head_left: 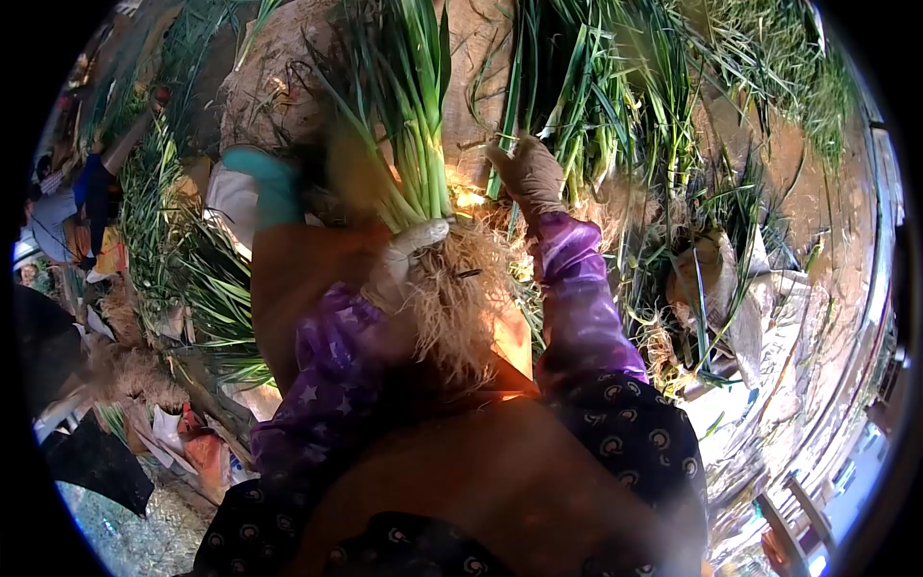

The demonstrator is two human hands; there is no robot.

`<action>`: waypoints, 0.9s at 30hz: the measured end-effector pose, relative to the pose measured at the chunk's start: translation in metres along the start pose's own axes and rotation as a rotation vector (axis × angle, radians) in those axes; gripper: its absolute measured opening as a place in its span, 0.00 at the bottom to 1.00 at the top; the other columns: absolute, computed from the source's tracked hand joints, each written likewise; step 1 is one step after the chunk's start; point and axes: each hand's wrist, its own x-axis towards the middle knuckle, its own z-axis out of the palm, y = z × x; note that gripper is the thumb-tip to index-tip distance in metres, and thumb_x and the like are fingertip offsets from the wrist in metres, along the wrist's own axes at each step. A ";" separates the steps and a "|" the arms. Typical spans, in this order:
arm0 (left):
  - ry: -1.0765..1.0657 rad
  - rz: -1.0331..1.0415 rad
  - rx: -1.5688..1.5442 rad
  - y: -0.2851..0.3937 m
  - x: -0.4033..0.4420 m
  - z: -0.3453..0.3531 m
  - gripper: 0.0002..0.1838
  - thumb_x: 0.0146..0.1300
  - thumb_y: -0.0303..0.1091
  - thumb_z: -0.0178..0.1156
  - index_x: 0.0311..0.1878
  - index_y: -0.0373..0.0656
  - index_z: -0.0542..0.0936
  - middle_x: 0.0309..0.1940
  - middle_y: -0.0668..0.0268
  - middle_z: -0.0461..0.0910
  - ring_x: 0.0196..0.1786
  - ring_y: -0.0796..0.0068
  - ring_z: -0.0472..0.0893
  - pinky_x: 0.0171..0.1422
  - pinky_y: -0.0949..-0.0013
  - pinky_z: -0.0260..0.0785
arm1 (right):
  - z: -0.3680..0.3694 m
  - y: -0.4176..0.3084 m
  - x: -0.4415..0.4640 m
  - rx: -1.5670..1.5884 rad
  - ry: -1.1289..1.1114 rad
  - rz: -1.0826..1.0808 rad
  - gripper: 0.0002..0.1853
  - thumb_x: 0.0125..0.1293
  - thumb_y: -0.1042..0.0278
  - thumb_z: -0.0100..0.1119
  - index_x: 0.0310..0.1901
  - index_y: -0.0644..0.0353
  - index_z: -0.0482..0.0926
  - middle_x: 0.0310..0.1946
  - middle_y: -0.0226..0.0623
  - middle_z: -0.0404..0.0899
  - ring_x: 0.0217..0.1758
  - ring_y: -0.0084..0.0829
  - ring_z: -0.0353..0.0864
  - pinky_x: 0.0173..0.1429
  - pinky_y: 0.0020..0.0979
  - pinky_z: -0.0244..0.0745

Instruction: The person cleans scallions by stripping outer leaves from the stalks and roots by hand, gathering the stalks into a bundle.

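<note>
A bunch of long green stalks (413,144) with pale stems is in my gloved left hand (408,260), whose fingers wrap round it just above the roots. Its tangled, pale brown roots (457,308) hang down over my lap. To the right of the bunch, my gloved right hand (531,176) is raised with thumb and fingers apart and nothing visible between them. Close beyond that hand lie more green stalks (601,125) in a pile.
Green leaves (216,288) lie heaped at the left. A teal boot (261,183) shows beside my lap. At the far left is another person (72,216). A pale sack (750,317) lies at the right, and more leaves (769,58) spread behind.
</note>
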 end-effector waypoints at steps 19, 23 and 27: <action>0.075 -0.317 -0.167 0.013 0.002 0.041 0.17 0.50 0.32 0.56 0.43 0.34 0.75 0.34 0.61 0.78 0.36 0.71 0.77 0.43 0.67 0.71 | -0.045 0.007 -0.121 1.417 -0.292 -0.400 0.16 0.57 0.60 0.56 0.43 0.61 0.73 0.47 0.44 0.72 0.51 0.36 0.72 0.54 0.37 0.67; 0.026 -0.217 -0.124 0.019 -0.001 0.054 0.16 0.50 0.31 0.55 0.43 0.35 0.75 0.32 0.61 0.78 0.35 0.72 0.77 0.45 0.67 0.71 | -0.011 0.055 -0.093 1.552 -0.363 0.568 0.24 0.53 0.43 0.56 0.42 0.56 0.74 0.43 0.42 0.74 0.47 0.35 0.71 0.54 0.43 0.64; -0.020 -0.242 -0.104 0.012 -0.004 0.043 0.20 0.50 0.31 0.55 0.48 0.36 0.71 0.37 0.62 0.76 0.39 0.72 0.76 0.49 0.69 0.69 | -0.016 -0.010 -0.089 1.376 -0.266 0.168 0.10 0.57 0.73 0.56 0.41 0.64 0.77 0.36 0.39 0.79 0.36 0.24 0.78 0.35 0.19 0.73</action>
